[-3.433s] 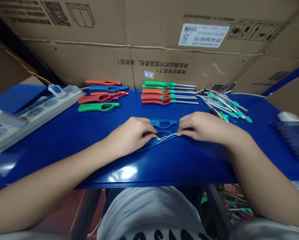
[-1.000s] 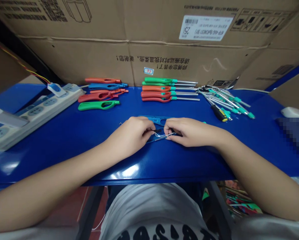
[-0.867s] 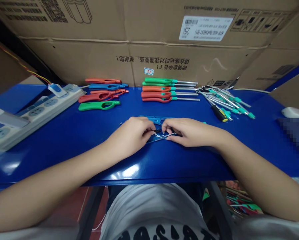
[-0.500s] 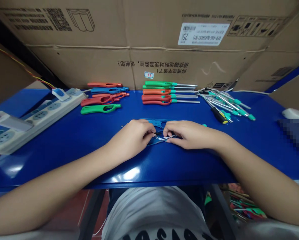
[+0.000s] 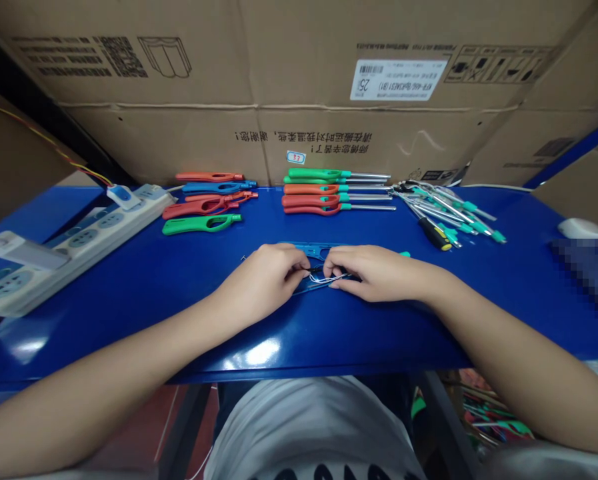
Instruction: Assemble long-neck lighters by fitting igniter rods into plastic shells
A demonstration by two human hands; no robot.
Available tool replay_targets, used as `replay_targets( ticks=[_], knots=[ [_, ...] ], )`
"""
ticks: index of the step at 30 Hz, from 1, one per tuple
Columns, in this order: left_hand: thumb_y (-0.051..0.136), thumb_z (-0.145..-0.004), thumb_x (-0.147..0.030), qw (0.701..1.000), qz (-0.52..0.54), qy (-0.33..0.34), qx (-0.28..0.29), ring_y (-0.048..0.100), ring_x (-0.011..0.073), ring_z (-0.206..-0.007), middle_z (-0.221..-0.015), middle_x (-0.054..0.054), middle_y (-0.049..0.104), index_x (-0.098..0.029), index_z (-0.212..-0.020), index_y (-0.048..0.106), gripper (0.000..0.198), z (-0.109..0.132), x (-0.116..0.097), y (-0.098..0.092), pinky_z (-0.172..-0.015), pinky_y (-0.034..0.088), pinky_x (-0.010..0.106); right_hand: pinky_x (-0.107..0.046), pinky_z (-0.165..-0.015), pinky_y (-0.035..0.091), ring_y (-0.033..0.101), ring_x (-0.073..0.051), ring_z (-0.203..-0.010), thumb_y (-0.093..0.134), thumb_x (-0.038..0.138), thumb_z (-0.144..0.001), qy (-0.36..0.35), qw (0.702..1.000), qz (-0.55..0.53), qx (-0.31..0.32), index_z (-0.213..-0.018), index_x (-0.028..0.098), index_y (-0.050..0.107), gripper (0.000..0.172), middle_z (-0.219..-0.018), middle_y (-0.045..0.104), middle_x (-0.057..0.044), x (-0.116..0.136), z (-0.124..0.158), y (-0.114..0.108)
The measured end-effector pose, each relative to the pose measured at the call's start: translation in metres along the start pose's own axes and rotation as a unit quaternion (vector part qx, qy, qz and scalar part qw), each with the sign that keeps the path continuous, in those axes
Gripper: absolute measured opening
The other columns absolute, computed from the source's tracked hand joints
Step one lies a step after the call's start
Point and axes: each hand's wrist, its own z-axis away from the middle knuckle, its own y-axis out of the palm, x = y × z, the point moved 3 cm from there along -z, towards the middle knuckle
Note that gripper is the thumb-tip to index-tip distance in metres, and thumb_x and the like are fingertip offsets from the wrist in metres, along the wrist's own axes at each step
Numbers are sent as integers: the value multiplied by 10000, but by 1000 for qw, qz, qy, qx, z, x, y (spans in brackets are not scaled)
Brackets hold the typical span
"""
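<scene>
My left hand [image 5: 271, 275] is closed in a pinch on a small black part [image 5: 313, 270] with thin white wires [image 5: 321, 280] running from it. My right hand [image 5: 379, 272] curls inward opposite, its fingertips closed on the white wires. Beneath and behind both hands lies an opened blue lighter shell [image 5: 306, 249], partly covered by the fingers. A green tip [image 5: 405, 254] shows just past the back of my right hand; what it belongs to is hidden. A small screw [image 5: 244, 258] lies left of my left hand.
Coloured lighter handles [image 5: 201, 225] lie at back left, lighters with metal rods [image 5: 311, 200] in the centre. Loose rods [image 5: 461, 207] and a screwdriver [image 5: 435, 233] are at right. A power strip [image 5: 93, 233] occupies the left; a cardboard box [image 5: 299, 73] stands behind.
The view has shifted slightly. Both hands stay at the blue shell, with only small finger movement around the black part and the wires.
</scene>
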Motion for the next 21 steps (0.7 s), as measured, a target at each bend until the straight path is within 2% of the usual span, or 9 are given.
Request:
replay_targets(
  ticks=[9,14,21],
  knots=[
    [654,-882,-89,1000,-3,4,-6,640,145,-714,-822,28,708,-155,-890,743,112,0,1,0,-669,451,246,-287,-746,419,626,-198,-893,604,257,-933,2,1000,30,-3,-1015,190,589,107,-1056,679,-55,5,0,-1],
    [654,-879,-83,1000,1,3,-2,638,144,-709,-813,26,704,-153,-880,737,109,0,0,-1,-664,448,245,-273,-686,384,594,-177,-806,607,313,-939,10,999,39,-4,-978,195,575,128,-999,667,-43,6,0,-1],
    [652,-882,-90,1000,2,-2,3,650,148,-729,-834,29,714,-155,-891,743,113,0,0,0,-674,456,247,-263,-684,384,574,-160,-796,545,300,-978,-11,1000,0,-14,-971,184,595,126,-967,653,-44,4,1,-3]
  ],
)
